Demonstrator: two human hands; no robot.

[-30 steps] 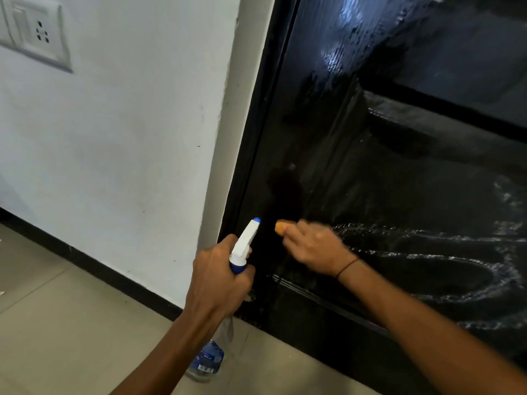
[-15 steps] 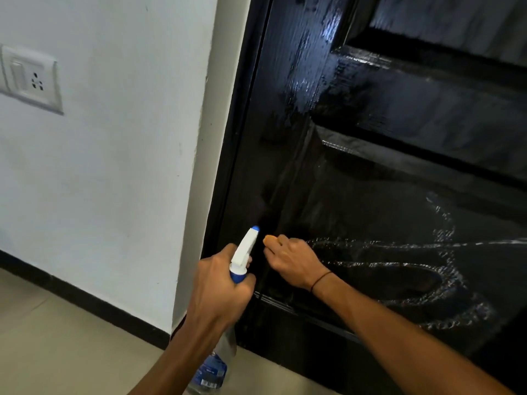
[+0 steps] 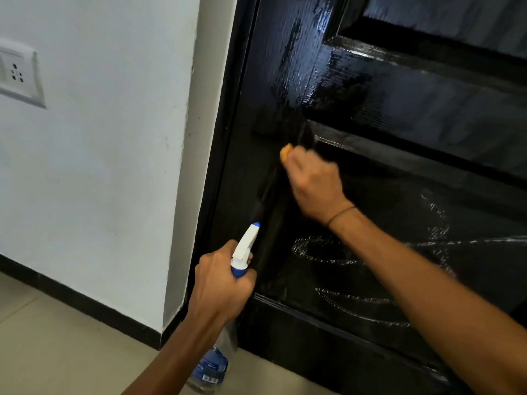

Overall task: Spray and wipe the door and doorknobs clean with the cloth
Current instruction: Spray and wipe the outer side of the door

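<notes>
A glossy black panelled door fills the right side, with wet streaks low on its panel. My right hand grips an orange cloth, of which only a corner shows past the fingers, and presses it against the door's left stile. My left hand holds a clear spray bottle by the neck; its white and blue nozzle points up at the door. No doorknob is in view.
A white wall with a switch and socket plate lies left of the black door frame. A dark skirting strip runs along the beige tiled floor.
My right hand has slid the cloth upward along the door's left side. The view has tilted up a little. The left hand keeps the bottle in about the same place.
</notes>
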